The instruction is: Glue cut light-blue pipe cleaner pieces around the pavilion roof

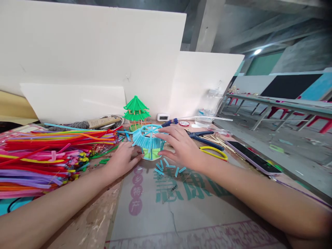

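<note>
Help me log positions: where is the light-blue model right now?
In the head view, the light-blue model is near the centre, between the left hand and right hand, just behind the loose blue pieces.

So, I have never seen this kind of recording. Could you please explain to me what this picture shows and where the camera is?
There is no machine here: a person works with bare hands. The single picture comes from a camera worn on the head, looking forward and down, so both forearms reach in from the bottom.

The left hand and right hand are on either side of a small blue-roofed model. Whether they grip it firmly or only steady it, I cannot tell.

On the table, many colourful fuzzy sticks lie at the left. A green-roofed model stands behind, short blue pieces lie in front, and a phone lies at the right.
</note>
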A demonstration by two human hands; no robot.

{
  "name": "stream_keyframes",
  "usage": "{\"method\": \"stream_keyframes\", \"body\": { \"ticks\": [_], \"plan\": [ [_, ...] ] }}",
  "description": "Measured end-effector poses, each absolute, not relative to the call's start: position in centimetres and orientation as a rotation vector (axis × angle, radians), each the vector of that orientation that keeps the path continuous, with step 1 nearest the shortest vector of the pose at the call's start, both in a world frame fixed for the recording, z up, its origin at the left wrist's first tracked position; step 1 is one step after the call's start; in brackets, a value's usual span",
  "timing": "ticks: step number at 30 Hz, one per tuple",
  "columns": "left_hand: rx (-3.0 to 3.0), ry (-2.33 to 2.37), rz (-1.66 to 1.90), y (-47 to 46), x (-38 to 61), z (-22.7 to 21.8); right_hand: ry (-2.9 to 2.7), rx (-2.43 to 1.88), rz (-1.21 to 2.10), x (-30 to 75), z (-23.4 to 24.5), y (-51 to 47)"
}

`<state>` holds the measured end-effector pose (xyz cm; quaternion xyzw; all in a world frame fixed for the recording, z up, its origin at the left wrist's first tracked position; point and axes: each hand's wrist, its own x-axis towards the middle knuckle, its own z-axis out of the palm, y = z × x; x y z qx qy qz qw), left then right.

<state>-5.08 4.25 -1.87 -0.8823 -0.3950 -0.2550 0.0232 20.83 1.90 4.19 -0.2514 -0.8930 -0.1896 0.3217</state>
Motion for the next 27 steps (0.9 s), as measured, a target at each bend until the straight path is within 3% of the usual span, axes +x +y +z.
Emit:
{"method": "stream_keyframes", "body": {
  "ticks": [12, 20, 27],
  "plan": [
    [-2.717, -1.308, -0.806, 4.6, -5.4, -1.7, -2.208, -0.631, -0.442, 21.1, 3.3, 2.7],
    [-2.707, -1.33, -0.779, 4.5, -5.3, -1.4, -2.881, -0.818, 0.209, 22.1, 8.0, 0.6],
    [-2.711, -1.317, -0.751, 4.7, -5.4, -1.6, -3.016, -0.855, 0.06, 22.0, 7.3, 0.5]
  ]
}}
